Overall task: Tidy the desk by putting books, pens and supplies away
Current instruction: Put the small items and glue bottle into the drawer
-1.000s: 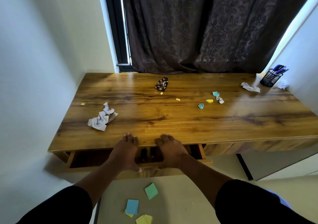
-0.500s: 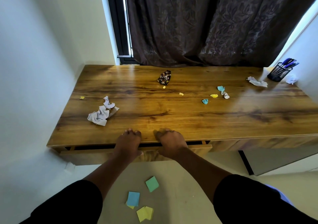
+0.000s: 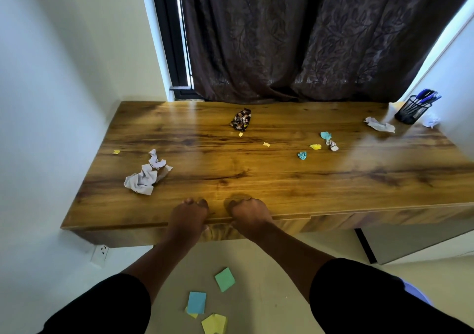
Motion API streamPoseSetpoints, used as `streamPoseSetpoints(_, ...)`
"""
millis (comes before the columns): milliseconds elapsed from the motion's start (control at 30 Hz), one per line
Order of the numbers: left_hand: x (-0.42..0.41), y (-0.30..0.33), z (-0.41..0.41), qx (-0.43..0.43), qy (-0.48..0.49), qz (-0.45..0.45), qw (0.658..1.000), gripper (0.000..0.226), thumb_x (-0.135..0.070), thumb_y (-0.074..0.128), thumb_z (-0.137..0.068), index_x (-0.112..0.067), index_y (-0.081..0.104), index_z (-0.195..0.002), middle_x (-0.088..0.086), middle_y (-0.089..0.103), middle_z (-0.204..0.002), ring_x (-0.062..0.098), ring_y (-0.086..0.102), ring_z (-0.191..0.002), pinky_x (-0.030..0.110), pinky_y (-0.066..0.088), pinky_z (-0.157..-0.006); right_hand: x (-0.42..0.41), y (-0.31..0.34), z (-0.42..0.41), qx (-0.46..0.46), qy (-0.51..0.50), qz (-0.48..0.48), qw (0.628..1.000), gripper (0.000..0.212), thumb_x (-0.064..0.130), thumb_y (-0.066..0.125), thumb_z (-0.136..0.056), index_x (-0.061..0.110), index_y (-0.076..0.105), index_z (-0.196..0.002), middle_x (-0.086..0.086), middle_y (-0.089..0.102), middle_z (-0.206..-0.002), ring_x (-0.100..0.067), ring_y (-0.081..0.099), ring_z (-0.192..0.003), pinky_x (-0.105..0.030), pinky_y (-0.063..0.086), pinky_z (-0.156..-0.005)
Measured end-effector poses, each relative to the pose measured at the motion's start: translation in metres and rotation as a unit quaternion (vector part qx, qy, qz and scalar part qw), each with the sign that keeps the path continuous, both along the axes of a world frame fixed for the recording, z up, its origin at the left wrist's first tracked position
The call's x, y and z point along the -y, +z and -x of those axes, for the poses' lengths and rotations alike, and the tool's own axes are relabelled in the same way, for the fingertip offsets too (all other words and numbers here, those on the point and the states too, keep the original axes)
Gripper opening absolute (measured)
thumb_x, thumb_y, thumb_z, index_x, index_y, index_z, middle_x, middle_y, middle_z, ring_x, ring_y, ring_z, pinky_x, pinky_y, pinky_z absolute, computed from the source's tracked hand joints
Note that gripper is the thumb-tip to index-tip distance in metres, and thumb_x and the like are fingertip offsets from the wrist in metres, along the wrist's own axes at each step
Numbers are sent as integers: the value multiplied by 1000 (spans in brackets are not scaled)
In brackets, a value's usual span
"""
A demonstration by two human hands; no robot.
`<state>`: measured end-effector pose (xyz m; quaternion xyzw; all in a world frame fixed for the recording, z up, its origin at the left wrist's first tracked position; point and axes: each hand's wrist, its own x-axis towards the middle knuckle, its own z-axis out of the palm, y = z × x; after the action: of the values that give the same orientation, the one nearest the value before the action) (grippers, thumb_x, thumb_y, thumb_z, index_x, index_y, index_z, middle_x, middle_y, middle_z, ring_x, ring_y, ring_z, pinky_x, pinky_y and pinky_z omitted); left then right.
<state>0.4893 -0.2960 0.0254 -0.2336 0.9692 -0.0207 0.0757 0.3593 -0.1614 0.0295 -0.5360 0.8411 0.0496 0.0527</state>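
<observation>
Both grips, left hand point(image 3: 188, 217) and right hand point(image 3: 250, 214), curl narrow on the bench point(image 3: 256, 174) front edge over the shut drawer point(image 3: 220, 231), holding nothing; fingertips risk pinching, while crumpled paper point(image 3: 146, 177) up-left and pen holder point(image 3: 412, 109) far right stay unsorted.

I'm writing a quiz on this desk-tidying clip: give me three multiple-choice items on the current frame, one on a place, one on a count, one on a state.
1. Where is the pen holder?
A. far right corner of the desk
B. on the floor
C. near left corner

2. How many sticky notes show on the floor?
A. one
B. four
C. nine

3. What state is the drawer in?
A. wide open
B. removed
C. shut

Answers: 1 A, it stands by the curtain at the right wall. 2 B, one green, one blue and two yellow. 3 C, its front sits flush under the desk edge, with the left hand and right hand on it.
</observation>
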Motion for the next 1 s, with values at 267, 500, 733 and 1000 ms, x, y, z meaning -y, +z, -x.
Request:
streamPoseSetpoints(267,-1,-4,5,6,2,31,1000,61,-50,66,-93,-14,50,-140,10,67,-128,25,64,-119,33,53,-91,1,1,1,-27,46,0,999,31,36,62,-98,12,61,-119,-8,72,-99,-27,71,-88,-34,50,-70)
streamPoseSetpoints(500,-8,-5,5,0,28,26,999,57,-48,69,-91,-16,53,-136,9,66,-126,23,64,-115,31,53,-87,-2,-3,3,-20,62,16,998,24,28,58,-101,10,61,-117,-9,72,-97,-29,71,-84,-35,52,-69)
streamPoseSetpoints(733,-17,-5,10,-10,69,14,997,54,-45,75,-87,-17,56,-130,10,67,-123,25,65,-113,34,54,-87,-10,0,4,7,66,37,997,20,19,58,-100,10,61,-118,-11,72,-103,-32,70,-92,-38,54,-75)
streamPoseSetpoints(1000,-11,6,21,32,86,-8,996,83,-86,63,-65,-25,57,-121,-1,65,-113,17,61,-102,31,49,-81,-36,9,35,67,60,11,996,32,29,57,-93,15,57,-122,-13,68,-113,-35,65,-102,-37,51,-81)
